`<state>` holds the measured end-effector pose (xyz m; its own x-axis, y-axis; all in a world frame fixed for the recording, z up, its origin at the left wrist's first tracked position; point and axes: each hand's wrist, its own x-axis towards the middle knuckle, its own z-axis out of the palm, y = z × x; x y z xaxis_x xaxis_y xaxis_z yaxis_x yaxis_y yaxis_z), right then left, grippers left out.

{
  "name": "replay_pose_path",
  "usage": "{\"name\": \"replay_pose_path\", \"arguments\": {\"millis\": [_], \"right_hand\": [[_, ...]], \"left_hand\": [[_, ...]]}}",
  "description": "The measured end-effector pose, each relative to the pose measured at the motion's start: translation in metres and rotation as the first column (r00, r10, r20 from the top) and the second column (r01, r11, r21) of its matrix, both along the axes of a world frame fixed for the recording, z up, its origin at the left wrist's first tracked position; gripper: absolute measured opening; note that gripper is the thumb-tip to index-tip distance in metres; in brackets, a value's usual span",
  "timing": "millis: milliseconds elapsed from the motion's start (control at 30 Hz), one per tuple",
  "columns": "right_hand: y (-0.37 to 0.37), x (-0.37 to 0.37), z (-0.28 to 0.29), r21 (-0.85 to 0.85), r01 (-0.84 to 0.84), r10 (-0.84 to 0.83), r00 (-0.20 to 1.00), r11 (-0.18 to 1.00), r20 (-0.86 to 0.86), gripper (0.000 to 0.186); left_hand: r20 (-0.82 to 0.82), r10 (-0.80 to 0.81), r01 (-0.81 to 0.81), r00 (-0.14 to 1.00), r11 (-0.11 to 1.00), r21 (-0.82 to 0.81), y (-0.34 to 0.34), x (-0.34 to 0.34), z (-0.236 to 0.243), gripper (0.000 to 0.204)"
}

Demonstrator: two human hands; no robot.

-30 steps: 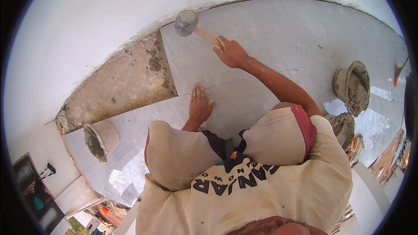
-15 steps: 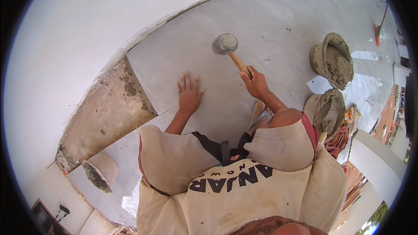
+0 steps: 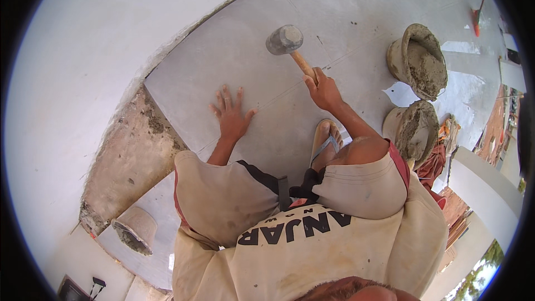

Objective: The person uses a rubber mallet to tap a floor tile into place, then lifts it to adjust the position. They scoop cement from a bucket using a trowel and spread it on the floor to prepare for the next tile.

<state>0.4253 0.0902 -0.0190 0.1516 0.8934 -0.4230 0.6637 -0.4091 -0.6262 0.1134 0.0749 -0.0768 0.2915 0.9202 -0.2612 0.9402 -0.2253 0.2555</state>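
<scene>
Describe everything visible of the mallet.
The mallet has a stubby dark-grey head, seemingly rubber, with a paler, dusty-looking face, on a light-brown handle that looks wooden. The right hand grips the handle, the head pointing forward and leftward. It is over the grey tiles; contact with them cannot be told.

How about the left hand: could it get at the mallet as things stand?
Probably yes: the left hand rests spread out on the grey tile with nothing standing between it and the mallet, though the right hand grips the handle.

Dark-headed mallet (image 3: pixel 286 40), wooden handle (image 3: pixel 303 64), slanting forward-left, over smooth grey floor tiles (image 3: pixel 234 50)
</scene>
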Motion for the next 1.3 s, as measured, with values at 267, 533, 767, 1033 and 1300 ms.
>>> {"name": "replay_pose_path", "arguments": {"millis": [267,533,767,1033,1300], "right_hand": [[-0.006,0.005,-0.006,-0.067,0.016,-0.022,0.996,0.998,-0.088,0.049],[0.01,0.013,0.007,0.1,0.05,-0.044,0.997,0.994,-0.064,0.047],[0.061,0.018,-0.031,0.11,-0.127,0.107,0.979,0.986,0.176,0.041],[0.102,0.002,-0.007,0.21,-0.088,0.061,0.989,0.974,0.131,0.039],[0.11,0.007,-0.02,0.129,-0.116,0.093,0.981,0.985,0.171,0.042]], "left_hand": [[0.02,0.009,-0.009,1.0,1.0,0.023,0.012,0.009,0.004,0.09],[-0.053,-0.15,0.147,0.987,0.987,-0.059,0.036,0.043,0.013,0.092],[-0.135,-0.186,0.175,0.973,0.98,-0.093,0.047,0.056,0.021,0.099],[-0.104,-0.178,0.166,0.978,0.98,-0.113,0.048,0.056,0.023,0.097],[-0.08,-0.175,0.17,0.981,0.984,-0.058,0.047,0.052,0.014,0.097]]}}
